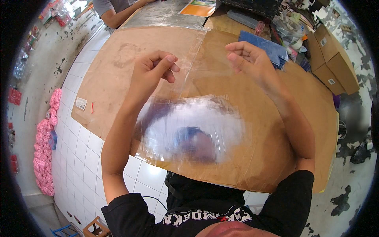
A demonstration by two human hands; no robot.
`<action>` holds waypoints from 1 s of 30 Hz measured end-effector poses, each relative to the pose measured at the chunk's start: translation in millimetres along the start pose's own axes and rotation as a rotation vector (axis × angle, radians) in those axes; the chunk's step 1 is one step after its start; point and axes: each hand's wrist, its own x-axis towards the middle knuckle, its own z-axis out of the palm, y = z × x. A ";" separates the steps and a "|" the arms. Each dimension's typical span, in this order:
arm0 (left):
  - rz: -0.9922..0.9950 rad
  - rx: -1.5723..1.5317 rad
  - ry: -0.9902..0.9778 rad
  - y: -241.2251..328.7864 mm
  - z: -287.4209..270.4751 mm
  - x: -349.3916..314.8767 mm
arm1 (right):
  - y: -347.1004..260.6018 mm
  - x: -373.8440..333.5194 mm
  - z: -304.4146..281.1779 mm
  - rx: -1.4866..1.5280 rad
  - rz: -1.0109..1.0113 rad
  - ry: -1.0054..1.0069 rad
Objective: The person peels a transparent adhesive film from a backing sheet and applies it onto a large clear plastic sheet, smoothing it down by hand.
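My left hand (158, 67) is raised over the table, fingers curled and the thumb pressed against the index finger. Whether something thin is pinched there cannot be made out. To the right, my right hand (250, 59) hovers with loosely bent fingers, the thumb apart from them and nothing visible in between. Below and between both forearms lies a stack of clear plastic sheets or bags (233, 130), glossy with reflections. It rests near the table's front edge, and neither hand touches it.
Brown board covers the table (292, 118). Folded blue plastic (262, 45) lies beyond my right hand, with cardboard boxes (329, 59) farther right. A white label (81, 103) sits at the left edge. Another person's arm (122, 15) rests at the far left. A pink bundle (43, 154) stands beyond the tiled floor.
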 end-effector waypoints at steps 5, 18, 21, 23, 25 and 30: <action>-0.033 -0.019 -0.119 -10.1 12.2 -4.2 | -1.9 -6.2 11.0 -0.340 -0.206 -0.023; -0.207 -0.093 -0.225 -3.9 34.4 -18.2 | -23.7 -20.1 26.8 -0.449 -0.115 0.052; -0.244 -0.090 -0.243 -2.6 33.8 -18.1 | -20.2 -18.4 22.3 -0.438 -0.088 0.020; -0.276 -0.056 -0.284 0.5 34.5 -18.3 | -18.1 -20.6 25.8 -0.370 -0.179 -0.046; -0.254 -0.041 -0.317 0.8 35.2 -21.6 | -19.6 -22.9 30.6 -0.349 -0.226 -0.108; -0.259 -0.037 -0.373 5.5 41.7 -25.0 | -24.9 -25.7 29.7 -0.433 -0.255 -0.173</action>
